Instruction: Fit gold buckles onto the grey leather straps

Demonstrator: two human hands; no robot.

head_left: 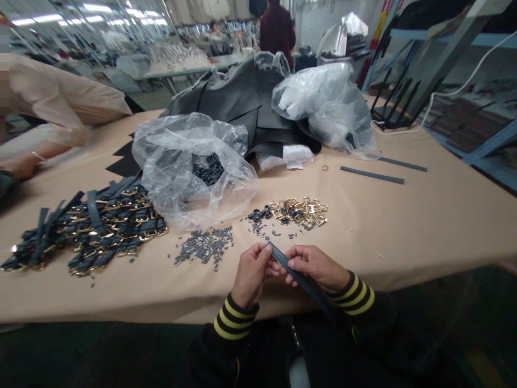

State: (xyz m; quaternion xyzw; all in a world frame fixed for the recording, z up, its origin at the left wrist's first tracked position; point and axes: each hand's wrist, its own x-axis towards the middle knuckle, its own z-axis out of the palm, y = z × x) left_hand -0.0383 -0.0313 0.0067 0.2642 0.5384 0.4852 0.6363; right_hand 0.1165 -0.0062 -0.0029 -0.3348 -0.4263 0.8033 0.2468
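Note:
Between my two hands, at the table's near edge, runs a dark grey strap (301,277). My left hand (254,267) pinches its far end with thumb and fingers. Partway along the strap, my right hand (317,267) is closed on it, and its lower end hangs toward my lap. Just beyond my hands lie a heap of gold buckles (302,210) and some dark loops (260,214). Left of them is a scatter of small dark grey pieces (205,245).
At the left lies a pile of straps with gold buckles (117,226). A clear plastic bag (194,161) holds dark loops. Behind are stacked dark sheets (230,97) and another plastic bag (323,102). Loose strips (371,175) and a router (393,113) lie right. A co-worker's arm (44,148) reaches in left.

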